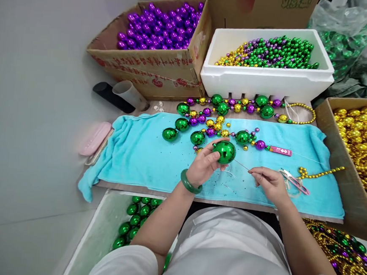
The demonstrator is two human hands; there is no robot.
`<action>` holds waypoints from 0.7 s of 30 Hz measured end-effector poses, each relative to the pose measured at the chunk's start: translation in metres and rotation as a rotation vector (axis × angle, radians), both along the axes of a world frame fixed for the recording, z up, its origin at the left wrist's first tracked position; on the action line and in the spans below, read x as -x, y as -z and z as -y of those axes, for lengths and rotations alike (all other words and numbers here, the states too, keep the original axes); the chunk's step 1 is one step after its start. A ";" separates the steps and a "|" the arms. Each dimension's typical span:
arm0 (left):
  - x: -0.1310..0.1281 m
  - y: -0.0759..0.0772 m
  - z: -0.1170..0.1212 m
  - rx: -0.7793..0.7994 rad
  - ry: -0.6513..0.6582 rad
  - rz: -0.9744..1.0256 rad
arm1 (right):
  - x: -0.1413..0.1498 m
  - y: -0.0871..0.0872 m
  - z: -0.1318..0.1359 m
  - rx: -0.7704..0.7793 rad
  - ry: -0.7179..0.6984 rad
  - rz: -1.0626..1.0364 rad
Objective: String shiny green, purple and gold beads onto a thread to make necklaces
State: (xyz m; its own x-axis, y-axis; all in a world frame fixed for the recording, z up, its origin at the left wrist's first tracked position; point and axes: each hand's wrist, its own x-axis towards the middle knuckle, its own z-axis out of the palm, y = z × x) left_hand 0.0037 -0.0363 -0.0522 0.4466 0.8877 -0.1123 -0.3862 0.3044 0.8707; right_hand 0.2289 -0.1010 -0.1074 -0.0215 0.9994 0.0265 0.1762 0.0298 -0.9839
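My left hand, a green bangle on its wrist, is closed around a large shiny green bead above the towel. In my right hand, the fingertips pinch a thin straight needle, whose far end meets the green bead's right side. Beyond my left hand lie loose green, purple and gold beads, among them a green bead and a purple bead. Small scissors with pink handles rest right of my right hand, near a short gold bead string.
A blue towel covers the table. Behind it are a bead garland, a carton of purple beads and a white foam box. A carton of gold beads stands right, a pink case left. Below sits a green-bead tub.
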 end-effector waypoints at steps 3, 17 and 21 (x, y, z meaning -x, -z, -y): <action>-0.003 0.002 0.001 -0.035 -0.005 -0.050 | -0.002 -0.001 0.000 0.022 0.003 0.013; -0.027 0.006 0.001 -0.403 -0.061 -0.445 | 0.000 -0.003 -0.008 0.218 -0.078 -0.251; -0.031 0.005 0.000 -0.400 -0.073 -0.452 | -0.001 -0.005 -0.010 0.278 -0.074 -0.263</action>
